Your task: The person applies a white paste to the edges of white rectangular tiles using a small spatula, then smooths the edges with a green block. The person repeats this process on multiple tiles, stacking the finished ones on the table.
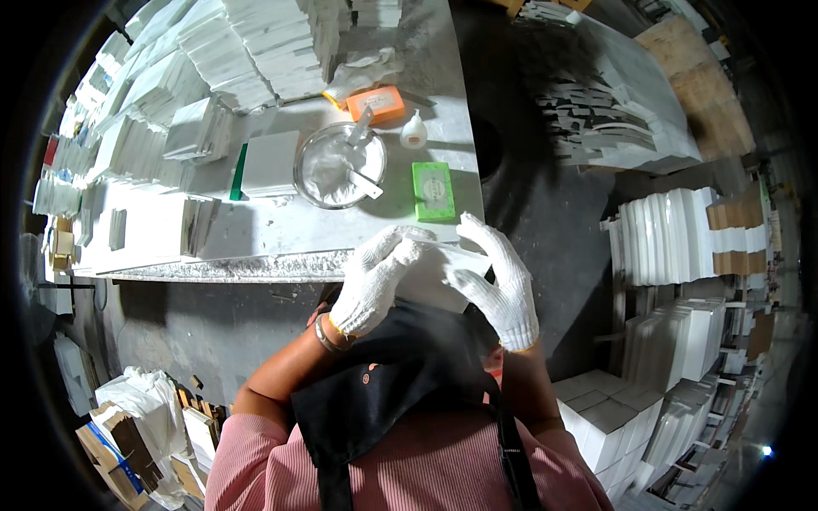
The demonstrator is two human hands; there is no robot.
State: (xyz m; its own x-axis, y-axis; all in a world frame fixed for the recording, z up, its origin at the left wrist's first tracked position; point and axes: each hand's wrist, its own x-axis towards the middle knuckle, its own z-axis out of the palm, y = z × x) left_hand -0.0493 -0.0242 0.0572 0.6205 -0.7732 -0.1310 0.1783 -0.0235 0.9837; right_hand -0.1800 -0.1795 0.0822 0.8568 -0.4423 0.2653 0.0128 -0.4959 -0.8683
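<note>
My left hand, in a white knit glove, is closed on the upper left edge of a white tile, which is tilted in front of my black apron. My right hand, gloved likewise, is at the tile's right corner with thumb and fingers spread apart; whether it touches the tile I cannot tell. Just beyond my hands, on the white worktable, lies a green box. Behind it stands a small white squeeze bottle. A bowl of white paste holds two flat scrapers.
An orange box and a crumpled glove lie farther back. Stacked white tiles crowd the table's left and far side; a short stack is by the bowl. More slabs stand to the right, above white blocks.
</note>
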